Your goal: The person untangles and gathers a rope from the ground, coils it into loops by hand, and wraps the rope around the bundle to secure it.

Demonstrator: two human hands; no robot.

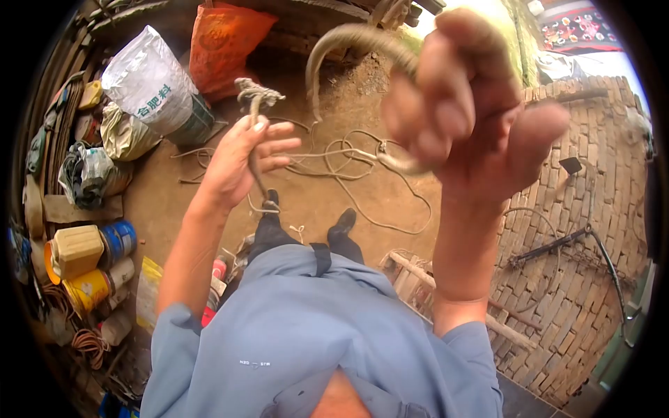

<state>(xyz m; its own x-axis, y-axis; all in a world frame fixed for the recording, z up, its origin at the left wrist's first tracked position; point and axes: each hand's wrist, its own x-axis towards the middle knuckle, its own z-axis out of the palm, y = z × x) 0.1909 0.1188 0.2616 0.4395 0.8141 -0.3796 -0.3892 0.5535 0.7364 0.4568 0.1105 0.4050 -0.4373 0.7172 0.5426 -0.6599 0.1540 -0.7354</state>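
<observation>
My left hand (244,157) is raised in front of my body. Its thumb presses a length of rope, while its other fingers point outward. A frayed, knotted rope end (259,93) sticks up above that thumb, and the lower part hangs toward my feet. Closer to the camera, my right hand (467,111) is smeared by motion, its fingers curled and its thumb apart. A thick beige rope (355,36) arches out from those fingers and drops to the left. More rope (418,221) lies in loose loops on the dirt floor beyond my feet.
A white sack (150,80) and an orange sack (224,49) stand at the back left. Yellow and blue buckets (117,239) and a plastic jug (77,252) line the left side. On the right, a metal tool (554,245) lies on brick paving (578,334). Wooden poles (512,333) lie near my right side.
</observation>
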